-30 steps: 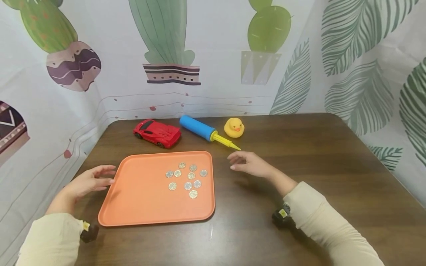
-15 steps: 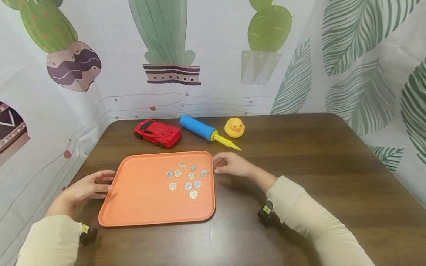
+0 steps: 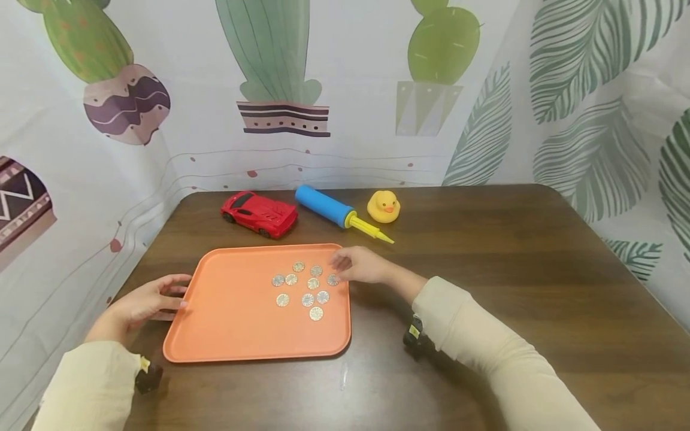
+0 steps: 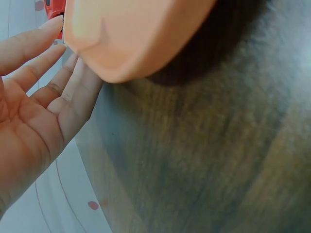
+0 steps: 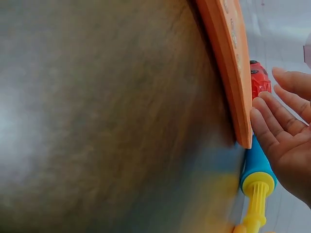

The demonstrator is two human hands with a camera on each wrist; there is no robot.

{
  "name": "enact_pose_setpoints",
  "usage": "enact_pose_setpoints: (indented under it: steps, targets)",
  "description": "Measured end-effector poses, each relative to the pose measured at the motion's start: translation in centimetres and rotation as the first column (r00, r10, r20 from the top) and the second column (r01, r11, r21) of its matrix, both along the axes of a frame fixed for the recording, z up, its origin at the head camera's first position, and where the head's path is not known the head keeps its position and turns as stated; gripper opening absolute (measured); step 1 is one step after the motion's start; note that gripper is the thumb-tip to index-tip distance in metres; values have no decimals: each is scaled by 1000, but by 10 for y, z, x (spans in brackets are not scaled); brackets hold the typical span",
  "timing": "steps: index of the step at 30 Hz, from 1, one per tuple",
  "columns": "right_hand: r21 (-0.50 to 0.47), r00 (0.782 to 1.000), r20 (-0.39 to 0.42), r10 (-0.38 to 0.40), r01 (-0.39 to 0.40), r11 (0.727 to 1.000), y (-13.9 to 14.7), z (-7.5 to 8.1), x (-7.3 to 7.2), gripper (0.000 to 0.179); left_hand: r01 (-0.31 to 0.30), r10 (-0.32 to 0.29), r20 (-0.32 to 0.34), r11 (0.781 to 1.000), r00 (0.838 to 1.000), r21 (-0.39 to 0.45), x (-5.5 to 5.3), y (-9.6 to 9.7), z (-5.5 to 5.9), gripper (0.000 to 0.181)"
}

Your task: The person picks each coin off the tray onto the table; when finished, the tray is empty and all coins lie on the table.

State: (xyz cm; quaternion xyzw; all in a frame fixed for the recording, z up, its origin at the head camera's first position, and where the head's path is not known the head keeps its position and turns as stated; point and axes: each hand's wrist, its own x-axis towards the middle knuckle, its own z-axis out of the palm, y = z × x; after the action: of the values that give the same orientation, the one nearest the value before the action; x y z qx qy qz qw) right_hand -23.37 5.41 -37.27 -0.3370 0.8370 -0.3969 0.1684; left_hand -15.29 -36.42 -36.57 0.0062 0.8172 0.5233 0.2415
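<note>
While the orange tray [image 3: 232, 305] lies left of centre in the frame, coins [image 3: 315, 313] on its right half, the step in hand looks like placing both hands about it; the next move, I'd judge, calls for steady fingertip contact. Fingers loosely extended, the left hand [image 3: 144, 304] flanks its left edge, and the right hand [image 3: 362, 264] hangs relaxed over its upper right edge, neither visibly gripping anything.

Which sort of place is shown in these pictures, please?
Probably an indoor corner arranged for recording; home or studio, I cannot tell. The wood-grain table stands before a backdrop printed with cacti and leaves, and small black devices sit at both cuffs.
</note>
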Motion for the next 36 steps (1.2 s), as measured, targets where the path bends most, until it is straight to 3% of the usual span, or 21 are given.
enact_pose_setpoints:
  steps: [5,9,16,36]
  targets:
    - [83,999,-35,11,-8,996,-7,-1,-6,30,2,-2,-1,1000,1000,8,1,-1,-2,72]
    - [145,992,-103,78,-63,987,-13,0,-8,27,-14,14,3,1000,1000,6,2,-3,-4,71]
    - [308,963,-220,155,-82,948,-19,-2,-11,17,-37,37,22,999,999,22,0,-3,-9,70]
    - [387,965,-214,150,-58,920,-30,-4,-8,10,-91,90,14,996,996,19,1,-2,-12,67]
